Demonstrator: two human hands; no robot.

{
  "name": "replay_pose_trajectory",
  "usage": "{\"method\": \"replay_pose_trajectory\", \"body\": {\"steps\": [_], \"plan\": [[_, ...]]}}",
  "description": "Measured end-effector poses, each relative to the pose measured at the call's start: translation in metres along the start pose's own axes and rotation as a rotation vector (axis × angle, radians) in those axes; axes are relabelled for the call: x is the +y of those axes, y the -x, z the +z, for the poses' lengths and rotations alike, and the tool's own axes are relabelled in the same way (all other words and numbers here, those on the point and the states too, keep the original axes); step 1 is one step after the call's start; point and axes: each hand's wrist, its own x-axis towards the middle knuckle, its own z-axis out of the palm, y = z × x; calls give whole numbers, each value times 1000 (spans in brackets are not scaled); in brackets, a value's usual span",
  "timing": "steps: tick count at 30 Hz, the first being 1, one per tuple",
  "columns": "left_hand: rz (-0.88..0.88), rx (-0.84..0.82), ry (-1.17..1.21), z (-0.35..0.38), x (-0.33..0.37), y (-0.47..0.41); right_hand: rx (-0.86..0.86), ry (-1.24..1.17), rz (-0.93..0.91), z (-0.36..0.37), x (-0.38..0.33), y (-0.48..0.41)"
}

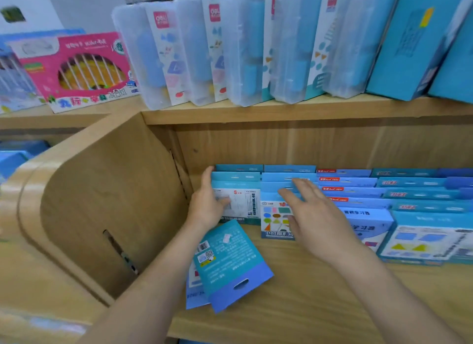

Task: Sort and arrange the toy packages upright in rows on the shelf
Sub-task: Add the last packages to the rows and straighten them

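Lower light wooden shelf (pixel 320 305): blue card toy packages stand upright in rows running front to back, hang-tabs up.

Step in hand: squaring up the two leftmost rows.

- Left hand (pixel 206 205) clasps the white-faced blue card package (pixel 243 205) at the front of the far-left row. The thumb lies across its face, and the fingers (pixel 208 174) run up its left edge toward the packs behind.
- Right hand (pixel 314 215) is flat and spread, fingers (pixel 302 187) straight, over the tabs of the second row behind the shape-printed card package (pixel 275 222). It holds nothing. Pressing or just hovering, cannot tell (the hand is slightly blurred).

Not yet sorted: a teal-and-blue card package (pixel 230 264) lies flat and askew, back face up with the barcode showing. It sits just in front of the left row, below the left wrist. A second flat blue package (pixel 194 292) pokes out from under it. The rows further right (pixel 409 197) look in order.

Judgement: well along, with two strays to place. The next move calls for freeing one hand and lifting the top stray by an edge. It then needs turning tab up, printed face forward. Its front is hidden, so which row it belongs to cannot be told. Risk: the left row may tip forward once released.
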Motion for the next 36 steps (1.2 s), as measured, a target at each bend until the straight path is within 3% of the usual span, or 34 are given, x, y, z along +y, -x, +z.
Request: {"method": "replay_pose_trajectory", "body": {"steps": [12, 24, 31, 36], "plan": [[6, 23, -111, -1, 2, -3, 1, 136, 61, 2, -9, -3], [-88, -69, 110, -1, 4, 7, 203, 94, 97, 18, -7, 2], [219, 14, -88, -20, -13, 57, 269, -219, 144, -11, 0, 37], [351, -88, -190, -22, -33, 110, 176, -710, 274, -6, -11, 56]]}}
